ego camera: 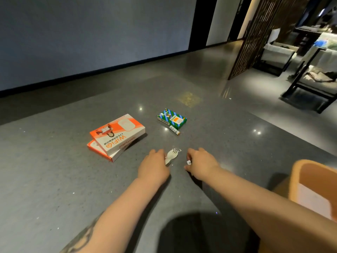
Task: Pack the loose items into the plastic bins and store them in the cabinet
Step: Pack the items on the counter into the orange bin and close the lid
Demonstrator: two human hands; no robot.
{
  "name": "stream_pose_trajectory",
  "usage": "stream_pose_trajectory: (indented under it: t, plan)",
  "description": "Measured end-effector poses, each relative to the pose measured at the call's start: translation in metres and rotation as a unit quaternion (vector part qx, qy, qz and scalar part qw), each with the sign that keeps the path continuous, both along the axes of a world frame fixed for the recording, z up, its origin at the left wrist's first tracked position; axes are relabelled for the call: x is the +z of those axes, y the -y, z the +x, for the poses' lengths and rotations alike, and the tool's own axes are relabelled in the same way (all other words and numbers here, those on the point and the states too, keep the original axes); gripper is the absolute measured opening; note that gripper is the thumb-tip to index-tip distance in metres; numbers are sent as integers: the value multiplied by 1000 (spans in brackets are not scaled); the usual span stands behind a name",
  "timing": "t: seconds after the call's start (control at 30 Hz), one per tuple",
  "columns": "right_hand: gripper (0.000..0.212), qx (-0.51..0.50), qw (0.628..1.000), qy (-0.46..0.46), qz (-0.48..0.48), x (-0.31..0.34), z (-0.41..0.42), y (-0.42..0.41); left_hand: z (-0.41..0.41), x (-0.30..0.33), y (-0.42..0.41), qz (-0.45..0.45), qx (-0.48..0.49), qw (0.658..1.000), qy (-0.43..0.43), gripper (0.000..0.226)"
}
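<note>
Loose items lie on a grey speckled floor (54, 179). My left hand (154, 167) is closed on the handle of a white wrapped plastic spork (172, 154), whose tines point away from me. Just to its right, my right hand (200, 165) is curled around a small white object (189, 162), possibly a battery. Two stacked orange-and-white WiFi boxes (116, 136) lie to the left. Farther off sit a small green-and-blue box (172, 118) and a loose AA battery (174, 130) beside it. An orange plastic bin (299, 172) stands at my right, holding a white item.
A grey wall with a dark skirting runs along the back left. A dark wooden lattice screen (255, 39) and black-framed furniture (310, 84) stand at the back right. My dark-clothed knee (200, 234) is at the bottom centre.
</note>
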State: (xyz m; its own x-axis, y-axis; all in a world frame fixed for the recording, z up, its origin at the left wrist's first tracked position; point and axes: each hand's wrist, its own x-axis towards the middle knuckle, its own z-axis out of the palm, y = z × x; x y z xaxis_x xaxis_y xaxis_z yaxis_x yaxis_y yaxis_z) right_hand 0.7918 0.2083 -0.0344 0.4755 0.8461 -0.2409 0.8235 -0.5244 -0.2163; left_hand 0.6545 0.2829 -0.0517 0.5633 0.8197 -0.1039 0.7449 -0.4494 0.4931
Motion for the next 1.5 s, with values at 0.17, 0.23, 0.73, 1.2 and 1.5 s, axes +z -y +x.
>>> stream_pose_trajectory:
  t: [0.17,0.23,0.73,1.2,1.5]
  plan:
    - [30,-4,1000,-21,3,4,-51,41,-41,1,54,19,0,1000,4,26]
    - [29,-10,1000,-20,14,4,-73,61,-61,1,76,29,-6,1000,1,25]
    - [37,-26,991,-111,78,5,-139,191,-142,5,144,-7,38,996,84,27]
    - [75,105,988,-100,49,14,-125,198,-134,2,147,-11,21,1000,-1,56]
    - [62,111,989,-81,58,9,-126,194,-134,0,150,4,46,998,36,13]
